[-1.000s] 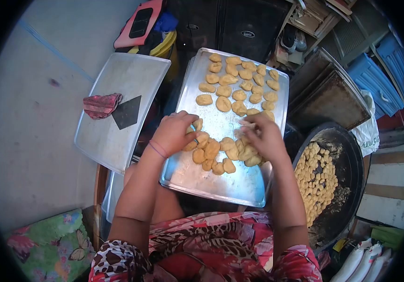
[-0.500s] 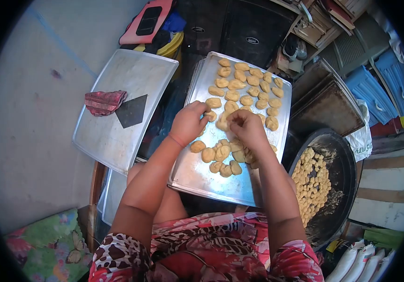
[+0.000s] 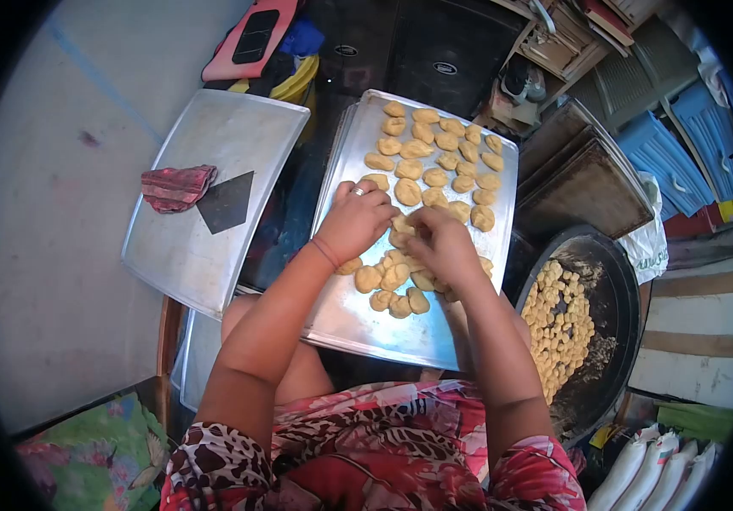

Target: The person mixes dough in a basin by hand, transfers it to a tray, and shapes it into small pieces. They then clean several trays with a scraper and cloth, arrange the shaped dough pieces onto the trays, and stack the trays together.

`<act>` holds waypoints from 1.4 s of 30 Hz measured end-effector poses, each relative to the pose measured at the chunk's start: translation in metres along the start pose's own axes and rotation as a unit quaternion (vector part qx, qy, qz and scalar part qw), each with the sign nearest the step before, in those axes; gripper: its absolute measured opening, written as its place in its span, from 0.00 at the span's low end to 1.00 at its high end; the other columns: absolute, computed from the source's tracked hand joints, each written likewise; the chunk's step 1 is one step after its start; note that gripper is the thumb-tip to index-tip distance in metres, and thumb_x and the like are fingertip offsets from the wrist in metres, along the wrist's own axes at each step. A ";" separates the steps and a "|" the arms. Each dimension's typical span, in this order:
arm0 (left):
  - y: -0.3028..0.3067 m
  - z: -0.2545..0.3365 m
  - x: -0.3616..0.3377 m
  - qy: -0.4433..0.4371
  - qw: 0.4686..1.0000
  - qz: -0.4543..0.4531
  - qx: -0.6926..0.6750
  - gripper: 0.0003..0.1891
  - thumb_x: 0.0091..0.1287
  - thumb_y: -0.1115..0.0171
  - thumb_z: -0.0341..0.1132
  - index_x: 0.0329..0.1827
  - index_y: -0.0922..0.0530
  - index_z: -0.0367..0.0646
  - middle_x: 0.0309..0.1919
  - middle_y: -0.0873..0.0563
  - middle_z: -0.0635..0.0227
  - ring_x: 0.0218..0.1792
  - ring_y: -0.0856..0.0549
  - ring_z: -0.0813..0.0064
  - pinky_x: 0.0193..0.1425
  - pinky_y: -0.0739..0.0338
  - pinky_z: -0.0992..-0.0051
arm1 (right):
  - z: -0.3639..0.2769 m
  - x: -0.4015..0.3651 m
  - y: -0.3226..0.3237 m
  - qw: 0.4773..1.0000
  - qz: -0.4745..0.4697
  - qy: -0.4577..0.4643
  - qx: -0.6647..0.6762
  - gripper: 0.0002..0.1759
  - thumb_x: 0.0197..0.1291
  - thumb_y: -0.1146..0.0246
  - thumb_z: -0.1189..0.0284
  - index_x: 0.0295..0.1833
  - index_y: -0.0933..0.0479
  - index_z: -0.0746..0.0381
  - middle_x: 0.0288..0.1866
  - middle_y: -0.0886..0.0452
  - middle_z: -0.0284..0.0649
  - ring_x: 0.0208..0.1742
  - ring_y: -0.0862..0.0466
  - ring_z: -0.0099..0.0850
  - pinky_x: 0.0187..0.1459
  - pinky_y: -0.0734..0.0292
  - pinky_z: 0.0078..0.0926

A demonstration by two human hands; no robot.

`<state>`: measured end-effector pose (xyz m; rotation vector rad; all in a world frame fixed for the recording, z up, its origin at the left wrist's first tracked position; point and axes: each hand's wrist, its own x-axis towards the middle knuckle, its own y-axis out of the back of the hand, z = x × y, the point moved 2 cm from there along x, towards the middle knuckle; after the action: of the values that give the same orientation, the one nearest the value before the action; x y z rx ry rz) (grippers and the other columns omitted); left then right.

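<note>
A metal baking tray [image 3: 358, 328] lies before me, with rows of yellowish dough pieces [image 3: 408, 192] on its far half. Nearer to me is a loose cluster of flattened dough pieces [image 3: 395, 275]. My left hand [image 3: 356, 220], with a ring on one finger, is closed low over the tray's left side beside the rows; its curled fingers hide what is under them. Just right of it, my right hand [image 3: 441, 243] pinches at a dough piece [image 3: 402, 225] at the far end of the cluster. The fingertips of both hands are close together.
A black basin [image 3: 618, 324] of small dough lumps [image 3: 558, 324] stands at the right. On the left, another tray [image 3: 187, 264] carries a reddish cloth [image 3: 177, 188] and a dark flat sheet [image 3: 226, 203]. Darkened trays [image 3: 592, 175] lean at the back right.
My left hand has turned so its back shows and has reached further over the tray. My right hand has lowered slightly toward the cluster. The whole view has shifted a little.
</note>
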<state>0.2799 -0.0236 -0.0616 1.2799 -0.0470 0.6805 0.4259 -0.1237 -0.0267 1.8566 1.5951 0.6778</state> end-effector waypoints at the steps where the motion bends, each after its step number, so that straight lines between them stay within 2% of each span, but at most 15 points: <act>1: 0.001 0.000 0.001 0.006 1.000 0.000 0.010 0.10 0.57 0.35 0.34 0.42 0.15 0.52 0.41 0.18 0.76 0.53 0.24 0.70 0.57 0.38 0.63 | -0.004 0.000 0.000 0.999 0.022 0.029 -0.013 0.16 0.50 0.32 0.72 0.45 0.23 0.62 0.38 0.22 0.47 0.39 0.18 0.46 0.41 0.24 0.39; 6: 0.000 0.000 -0.001 0.016 0.998 0.035 0.055 0.08 0.56 0.35 0.34 0.39 0.16 0.51 0.40 0.18 0.75 0.52 0.23 0.70 0.57 0.38 0.63 | 0.004 0.002 0.003 1.000 0.017 -0.002 -0.013 0.14 0.50 0.32 0.73 0.42 0.25 0.63 0.34 0.21 0.47 0.37 0.18 0.45 0.39 0.24 0.38; 8: 0.001 -0.001 0.000 0.040 0.996 0.046 0.062 0.08 0.56 0.36 0.34 0.39 0.16 0.50 0.41 0.18 0.74 0.51 0.23 0.70 0.57 0.38 0.63 | 0.007 0.001 0.015 0.987 0.118 -0.050 0.101 0.13 0.50 0.31 0.75 0.38 0.27 0.65 0.27 0.24 0.40 0.31 0.21 0.33 0.35 0.25 0.30; 12: 0.005 0.005 0.002 0.030 0.995 0.074 0.060 0.09 0.55 0.35 0.33 0.39 0.16 0.50 0.41 0.18 0.74 0.50 0.23 0.70 0.56 0.38 0.63 | 0.029 0.002 0.011 0.991 0.121 -0.036 0.038 0.11 0.51 0.32 0.75 0.39 0.24 0.64 0.33 0.22 0.46 0.34 0.18 0.41 0.36 0.23 0.34; 15: 0.007 0.013 0.003 -0.007 0.999 0.046 -0.017 0.10 0.56 0.36 0.32 0.41 0.16 0.50 0.40 0.18 0.75 0.49 0.23 0.70 0.56 0.38 0.64 | 0.031 0.000 0.008 0.991 0.128 0.018 -0.037 0.10 0.52 0.32 0.73 0.40 0.22 0.63 0.34 0.22 0.46 0.35 0.18 0.42 0.37 0.23 0.35; 19: 0.000 0.011 0.005 -0.001 1.000 0.009 0.012 0.13 0.56 0.39 0.29 0.45 0.16 0.50 0.39 0.17 0.76 0.47 0.22 0.71 0.56 0.38 0.64 | 0.022 -0.011 0.028 0.990 0.142 -0.024 0.010 0.13 0.53 0.31 0.71 0.42 0.22 0.66 0.36 0.20 0.45 0.35 0.18 0.37 0.39 0.24 0.30; 22: -0.001 0.012 0.004 0.015 0.999 0.006 0.030 0.15 0.55 0.39 0.29 0.46 0.17 0.50 0.40 0.17 0.75 0.47 0.22 0.70 0.56 0.38 0.64 | 0.032 -0.026 0.037 0.993 -0.027 -0.093 -0.071 0.17 0.47 0.29 0.67 0.43 0.19 0.64 0.38 0.16 0.48 0.40 0.16 0.41 0.43 0.22 0.33; 25: 0.005 0.020 0.008 0.017 1.000 0.007 0.023 0.15 0.55 0.38 0.30 0.46 0.17 0.49 0.43 0.17 0.73 0.49 0.22 0.69 0.57 0.38 0.64 | 0.043 -0.034 0.042 0.995 -0.035 -0.071 0.055 0.16 0.48 0.30 0.70 0.44 0.19 0.64 0.36 0.16 0.47 0.37 0.16 0.39 0.41 0.22 0.31; 27: 0.008 0.027 0.007 0.020 1.000 0.006 0.013 0.15 0.54 0.38 0.31 0.47 0.17 0.49 0.45 0.17 0.72 0.50 0.22 0.69 0.57 0.39 0.64 | 0.043 -0.034 0.045 0.994 0.014 -0.082 0.075 0.14 0.50 0.31 0.71 0.42 0.19 0.64 0.35 0.16 0.47 0.35 0.15 0.38 0.40 0.22 0.29; 29: 0.008 0.036 0.009 -0.015 0.999 0.030 -0.007 0.15 0.54 0.37 0.33 0.47 0.18 0.48 0.49 0.18 0.71 0.52 0.23 0.67 0.57 0.39 0.63 | 0.038 -0.030 0.045 0.986 0.146 -0.073 0.046 0.11 0.53 0.32 0.72 0.41 0.20 0.64 0.34 0.16 0.48 0.33 0.16 0.40 0.38 0.22 0.30; 33: -0.001 0.051 0.008 -0.063 0.998 0.022 -0.011 0.12 0.56 0.37 0.35 0.43 0.16 0.49 0.44 0.18 0.71 0.49 0.22 0.68 0.55 0.38 0.63 | 0.049 -0.026 0.033 0.988 0.122 -0.065 -0.066 0.13 0.54 0.32 0.69 0.43 0.21 0.63 0.40 0.17 0.49 0.38 0.16 0.43 0.41 0.22 0.34; 34: -0.002 0.055 0.006 -0.071 0.997 0.002 -0.025 0.11 0.56 0.37 0.37 0.42 0.16 0.49 0.43 0.18 0.72 0.49 0.22 0.68 0.55 0.38 0.63 | 0.047 -0.032 0.037 0.986 0.140 -0.087 0.006 0.16 0.53 0.31 0.68 0.46 0.21 0.63 0.40 0.18 0.49 0.41 0.16 0.42 0.43 0.22 0.35; 39: -0.013 0.062 -0.005 -0.078 0.984 -0.149 -0.060 0.09 0.56 0.35 0.42 0.36 0.18 0.50 0.38 0.21 0.71 0.46 0.23 0.68 0.53 0.37 0.62 | 0.060 -0.061 0.043 0.994 0.066 -0.084 0.001 0.20 0.47 0.31 0.72 0.48 0.23 0.63 0.35 0.18 0.45 0.37 0.15 0.37 0.40 0.22 0.31; 41: -0.011 0.063 -0.004 -0.088 0.979 -0.169 -0.068 0.09 0.56 0.35 0.43 0.35 0.18 0.50 0.38 0.21 0.72 0.47 0.23 0.69 0.54 0.37 0.62 | 0.059 -0.065 0.048 0.983 0.008 -0.165 0.086 0.20 0.46 0.32 0.75 0.48 0.23 0.64 0.32 0.18 0.41 0.32 0.17 0.31 0.36 0.23 0.27; 42: -0.008 0.064 -0.004 -0.088 0.973 -0.191 -0.092 0.09 0.58 0.35 0.41 0.37 0.18 0.49 0.39 0.20 0.71 0.46 0.22 0.68 0.53 0.37 0.63 | 0.065 -0.066 0.049 0.986 0.073 -0.132 0.075 0.17 0.47 0.33 0.77 0.46 0.23 0.64 0.30 0.19 0.39 0.29 0.19 0.28 0.34 0.24 0.25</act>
<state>0.3021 -0.0831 -0.0502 1.1244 -0.0075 0.2255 0.4958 -0.2006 -0.0371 2.0920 1.3798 0.3596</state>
